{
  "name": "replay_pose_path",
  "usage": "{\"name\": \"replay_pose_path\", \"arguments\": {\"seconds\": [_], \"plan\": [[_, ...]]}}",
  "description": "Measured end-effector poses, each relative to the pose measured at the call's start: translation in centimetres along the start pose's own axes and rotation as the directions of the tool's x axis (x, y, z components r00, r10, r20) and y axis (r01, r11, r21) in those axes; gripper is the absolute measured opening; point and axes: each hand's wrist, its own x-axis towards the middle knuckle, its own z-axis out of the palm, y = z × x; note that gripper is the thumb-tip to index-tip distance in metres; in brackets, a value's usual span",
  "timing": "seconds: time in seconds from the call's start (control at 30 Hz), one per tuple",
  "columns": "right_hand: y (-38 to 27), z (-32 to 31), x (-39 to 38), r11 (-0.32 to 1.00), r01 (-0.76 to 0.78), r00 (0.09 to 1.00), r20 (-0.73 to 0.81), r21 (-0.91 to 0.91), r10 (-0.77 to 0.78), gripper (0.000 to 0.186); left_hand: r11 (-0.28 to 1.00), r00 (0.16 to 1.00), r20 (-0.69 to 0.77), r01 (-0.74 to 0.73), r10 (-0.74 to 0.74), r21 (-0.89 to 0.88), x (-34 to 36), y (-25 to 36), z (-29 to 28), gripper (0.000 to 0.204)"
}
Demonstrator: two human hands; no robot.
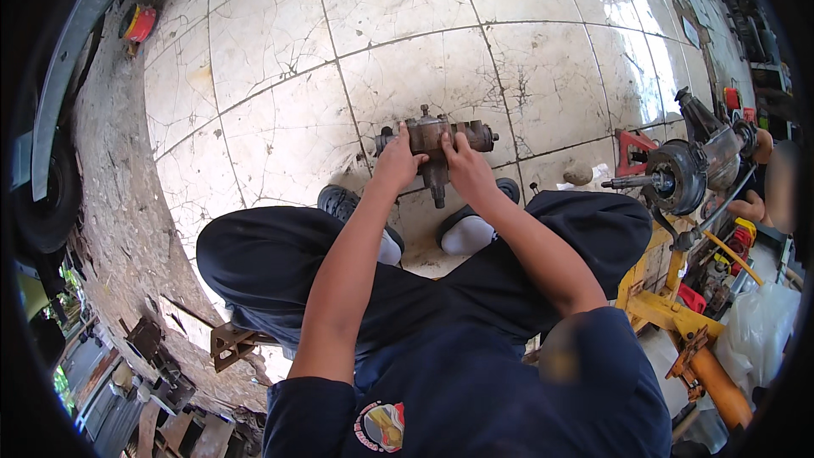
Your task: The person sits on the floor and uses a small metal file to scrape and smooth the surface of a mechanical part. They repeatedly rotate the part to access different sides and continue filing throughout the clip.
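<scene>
A dark, greasy steering gearbox is in front of my feet, low over the tiled floor. Its body lies crosswise, a short bolt points away from me and a stubby shaft points toward me. My left hand grips its left part, thumb turned inward. On the other side my right hand is closed on its right part, close to the central housing. Whether the gearbox rests on the tiles or is slightly lifted, I cannot tell.
Cracked white tiles spread ahead. At right, another person's hands are at an axle assembly with a drum, near a red stand and a yellow-orange frame. A stone lies nearby. A red tin is far left.
</scene>
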Motion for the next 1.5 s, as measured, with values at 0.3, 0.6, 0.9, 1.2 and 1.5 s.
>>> {"name": "replay_pose_path", "arguments": {"seconds": [0.3, 0.6, 0.9, 1.2, 1.5], "plan": [[-0.3, 0.3, -0.4, 0.995, -0.065, 0.998, 0.004, 0.079, 0.065, 0.054, 0.997, 0.993, -0.091, -0.07, 0.071, 0.007, 0.2, -0.9, 0.8, 0.096], [-0.6, 1.8, -0.2, 0.972, -0.134, 0.982, -0.109, 0.195, 0.157, 0.047, 0.999, 0.999, -0.033, 0.025, -0.024, 0.042, 0.6, -0.1, -0.1, 0.086], [-0.9, 1.1, -0.3, 0.95, -0.182, 0.978, -0.057, 0.253, 0.202, 0.052, 0.945, 0.778, -0.568, 0.102, -0.27, -0.31, 6.1, 2.9, 4.1, 0.039], [0.3, 0.4, -0.3, 0.966, -0.141, 0.99, 0.02, 0.215, 0.14, 0.059, 0.918, 0.752, -0.539, 0.234, -0.38, -0.32, 5.6, 4.6, 3.7, 0.034], [-1.2, -0.4, 0.2, 0.947, -0.255, 0.966, 0.083, 0.194, 0.243, 0.058, 0.931, 0.764, -0.539, 0.234, -0.354, -0.28, 6.0, 4.0, 4.0, 0.033]]}}
